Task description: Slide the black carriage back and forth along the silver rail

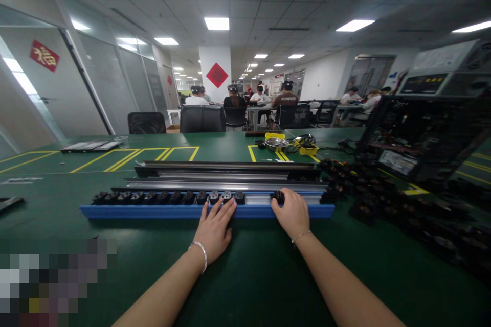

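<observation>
A long blue-edged rail [153,211] lies across the green table in front of me. Several small round black parts [162,197] stand in a row along it, filling its left and middle stretch. My left hand [215,227] rests on the rail's front edge with its fingers stretched out, the tips near the parts in the middle. Farther right, my right hand [292,212] is closed around a small black part [279,196] at the rail. A bare silver stretch [258,199] of the rail shows between that part and the row.
Behind the rail lie more long black and silver rails [230,171]. Piles of black parts [406,214] spread over the right side, near an open computer case [418,133]. Farther back are a metal dish [276,143] and cables [305,141]. People [286,97] sit at tables beyond.
</observation>
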{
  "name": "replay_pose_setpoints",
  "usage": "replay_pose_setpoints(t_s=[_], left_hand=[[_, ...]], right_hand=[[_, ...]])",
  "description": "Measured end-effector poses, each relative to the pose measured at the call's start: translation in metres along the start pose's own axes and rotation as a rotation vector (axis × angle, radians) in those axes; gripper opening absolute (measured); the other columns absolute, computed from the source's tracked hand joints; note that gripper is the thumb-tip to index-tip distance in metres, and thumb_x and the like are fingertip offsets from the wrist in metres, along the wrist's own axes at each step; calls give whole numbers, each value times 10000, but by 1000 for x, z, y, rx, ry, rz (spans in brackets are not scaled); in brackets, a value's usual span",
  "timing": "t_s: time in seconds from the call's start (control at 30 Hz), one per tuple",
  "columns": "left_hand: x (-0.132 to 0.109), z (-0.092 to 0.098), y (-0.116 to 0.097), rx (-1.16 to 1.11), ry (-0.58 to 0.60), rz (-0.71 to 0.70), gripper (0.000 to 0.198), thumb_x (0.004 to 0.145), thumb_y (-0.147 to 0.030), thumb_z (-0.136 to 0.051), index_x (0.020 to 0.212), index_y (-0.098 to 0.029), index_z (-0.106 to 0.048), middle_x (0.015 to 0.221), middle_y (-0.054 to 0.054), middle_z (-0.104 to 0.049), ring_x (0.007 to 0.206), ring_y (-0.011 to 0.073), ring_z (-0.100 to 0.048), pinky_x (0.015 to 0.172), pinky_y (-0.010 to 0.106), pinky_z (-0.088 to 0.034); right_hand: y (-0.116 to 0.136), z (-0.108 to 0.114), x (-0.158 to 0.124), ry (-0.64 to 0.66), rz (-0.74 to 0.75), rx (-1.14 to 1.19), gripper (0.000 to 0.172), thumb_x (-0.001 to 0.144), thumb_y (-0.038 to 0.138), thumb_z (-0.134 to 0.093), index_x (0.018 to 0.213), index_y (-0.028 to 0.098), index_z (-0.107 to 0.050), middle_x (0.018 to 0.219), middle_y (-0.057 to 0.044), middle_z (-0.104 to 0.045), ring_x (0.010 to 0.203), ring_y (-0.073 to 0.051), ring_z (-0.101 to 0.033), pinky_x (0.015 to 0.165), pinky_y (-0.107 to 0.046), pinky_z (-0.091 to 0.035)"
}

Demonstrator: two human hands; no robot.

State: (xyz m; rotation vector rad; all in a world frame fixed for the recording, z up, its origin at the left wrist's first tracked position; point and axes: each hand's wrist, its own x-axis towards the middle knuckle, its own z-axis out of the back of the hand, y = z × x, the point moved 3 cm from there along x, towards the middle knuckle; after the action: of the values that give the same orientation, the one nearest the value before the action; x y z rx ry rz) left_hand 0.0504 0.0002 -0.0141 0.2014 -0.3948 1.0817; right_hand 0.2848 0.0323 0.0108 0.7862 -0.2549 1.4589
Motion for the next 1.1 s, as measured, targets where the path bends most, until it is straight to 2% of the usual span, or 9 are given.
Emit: replay_pose_setpoints(t_s=[0.17, 0.77, 1.1], left_hand=[[0, 1, -1, 3, 0, -3, 684, 757, -188, -456, 1390, -316, -230, 1441, -26, -323, 1347, 220, -202, 1096, 535, -79], [1, 4, -3, 14, 1, -4, 717, 726, -125, -453, 1389, -297, -240, 1433, -14, -340, 1341, 221, -219, 1096, 536, -82], [0, 2, -2, 8, 5, -13, 713, 734, -131, -435, 1395, -292, -223, 1442, -21, -319, 1344, 228, -207, 1089, 551, -80]], right_hand=[[-2, -1, 0, -32, -13, -3, 289, 756, 342, -497, 947, 146, -590, 1024, -101, -629, 997, -226, -522, 906, -340, -323], [-14, 1, 4, -17, -40, -21, 191, 762, 335, -469, 779, 179, -578, 853, -75, -637, 846, -205, -538, 818, -323, -339], [-23, 1, 4, 12, 57, 61, 204, 771, 330, -475, 822, 171, -592, 878, -81, -636, 882, -201, -540, 834, -315, -368]])
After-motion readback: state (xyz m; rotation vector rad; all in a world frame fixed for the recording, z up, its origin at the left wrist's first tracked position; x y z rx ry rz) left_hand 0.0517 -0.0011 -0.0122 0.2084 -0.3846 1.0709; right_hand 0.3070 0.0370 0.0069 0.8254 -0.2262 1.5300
